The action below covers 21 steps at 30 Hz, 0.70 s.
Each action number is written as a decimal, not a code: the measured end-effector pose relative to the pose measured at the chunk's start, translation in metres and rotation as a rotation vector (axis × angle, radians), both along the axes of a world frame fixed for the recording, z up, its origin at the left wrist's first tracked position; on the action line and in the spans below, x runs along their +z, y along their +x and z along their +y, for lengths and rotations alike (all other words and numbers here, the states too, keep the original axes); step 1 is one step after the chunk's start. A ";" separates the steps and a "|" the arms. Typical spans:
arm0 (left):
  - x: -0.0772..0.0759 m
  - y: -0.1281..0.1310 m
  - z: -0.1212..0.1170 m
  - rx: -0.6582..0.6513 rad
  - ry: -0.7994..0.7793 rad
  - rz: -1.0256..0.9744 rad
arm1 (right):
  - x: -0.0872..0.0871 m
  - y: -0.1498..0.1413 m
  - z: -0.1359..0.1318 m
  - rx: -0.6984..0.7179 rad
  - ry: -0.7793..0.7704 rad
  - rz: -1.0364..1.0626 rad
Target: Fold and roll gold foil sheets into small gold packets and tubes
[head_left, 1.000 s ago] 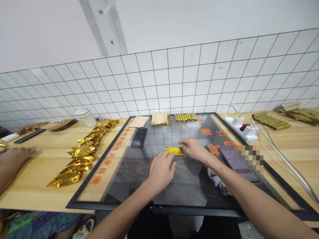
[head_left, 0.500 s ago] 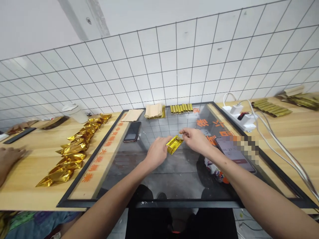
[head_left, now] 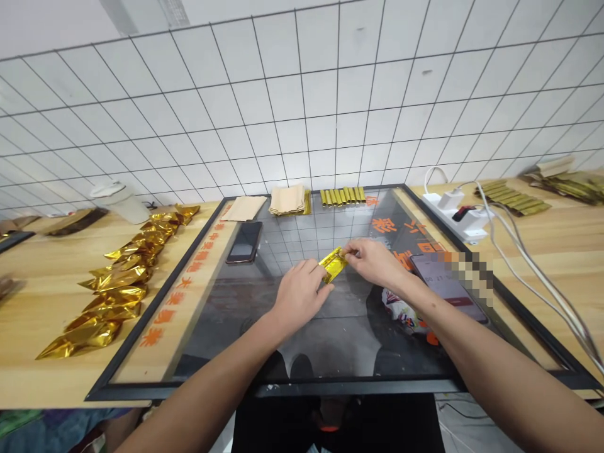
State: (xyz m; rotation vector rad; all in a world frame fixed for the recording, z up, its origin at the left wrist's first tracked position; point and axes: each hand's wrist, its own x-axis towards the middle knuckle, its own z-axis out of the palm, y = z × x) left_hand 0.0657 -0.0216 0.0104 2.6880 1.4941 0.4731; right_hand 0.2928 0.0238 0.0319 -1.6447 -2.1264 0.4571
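Observation:
Both my hands hold one small gold foil packet (head_left: 333,265) above the glass panel (head_left: 302,333). My left hand (head_left: 298,294) pinches its lower left end with curled fingers. My right hand (head_left: 372,262) pinches its upper right end between thumb and fingertips. The packet is tilted, its right end higher. A row of rolled gold packets (head_left: 342,195) lies at the far edge of the glass, beside a stack of tan paper sheets (head_left: 287,200).
A black phone (head_left: 244,241) lies on the glass at left, another phone (head_left: 446,286) at right. Gold foil pouches (head_left: 121,280) run in a line on the wooden table. A white cup (head_left: 120,202), a power strip (head_left: 460,217) with cables, more gold packs (head_left: 512,199) at right.
The packet was lifted off the glass and tilted, now pinched at both ends. The view has dipped lower. The other person's hand at the far left has gone from sight.

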 end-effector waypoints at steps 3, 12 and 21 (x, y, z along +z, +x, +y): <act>-0.002 -0.002 0.004 0.011 0.016 0.027 | -0.002 0.002 0.001 0.026 -0.011 0.012; 0.000 -0.012 0.006 -0.005 0.094 0.130 | -0.002 0.004 -0.001 0.102 0.005 0.011; 0.007 -0.018 0.014 0.090 -0.054 -0.003 | -0.003 0.004 -0.008 0.244 0.008 0.050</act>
